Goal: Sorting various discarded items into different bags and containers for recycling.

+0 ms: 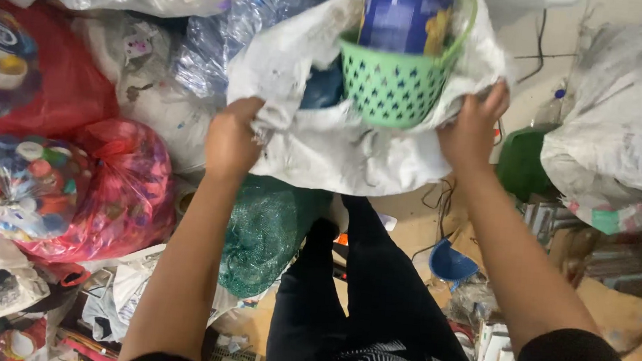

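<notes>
Both arms reach up: left hand [231, 144] and right hand [471, 131] clench the mouth of a white sack [339, 147], held open ahead. Soft and limp, it likely sags under the stiff green basket [393, 87] inside; rim grips suit. Red bags [99, 186] and cables crowd around.

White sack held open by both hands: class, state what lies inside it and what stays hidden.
Inside the white sack sits a green basket holding a blue container. Something dark blue shows beside the basket; the sack's cloth covers whatever lies lower.
</notes>
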